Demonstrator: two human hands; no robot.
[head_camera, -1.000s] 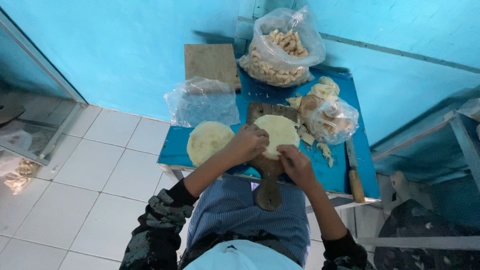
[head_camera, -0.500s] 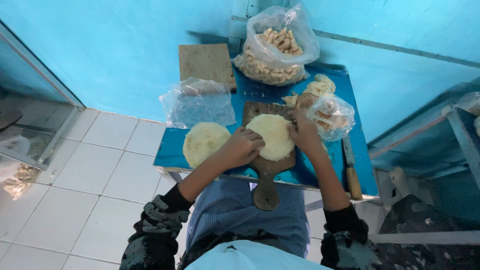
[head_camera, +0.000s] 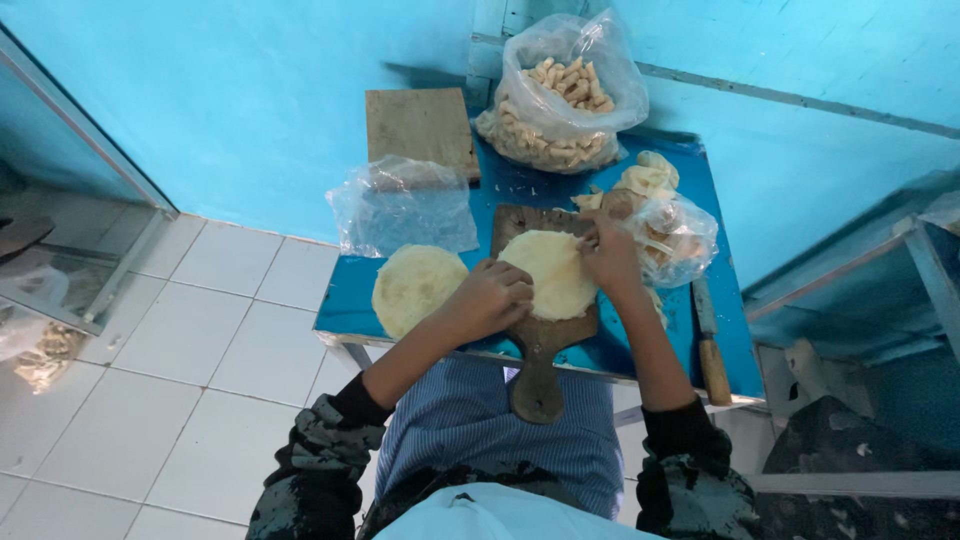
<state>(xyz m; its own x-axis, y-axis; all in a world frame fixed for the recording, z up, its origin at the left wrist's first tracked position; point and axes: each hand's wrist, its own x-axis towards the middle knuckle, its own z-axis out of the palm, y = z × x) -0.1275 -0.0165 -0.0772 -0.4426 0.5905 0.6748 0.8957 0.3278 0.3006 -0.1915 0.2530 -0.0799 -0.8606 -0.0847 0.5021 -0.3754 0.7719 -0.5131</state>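
Dough (head_camera: 552, 272) on the board (head_camera: 540, 330) could tear where the right hand (head_camera: 608, 255) pinches its edge while the left hand's (head_camera: 488, 300) curled fingers press.

Left hand (head_camera: 492, 297) curled, right hand (head_camera: 608, 255) fingers-down, forearms converging.

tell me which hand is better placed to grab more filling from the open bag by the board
Right, likely. The right hand is at the dough round's far edge beside the open bag. The left hand rests on the round's opposite side.
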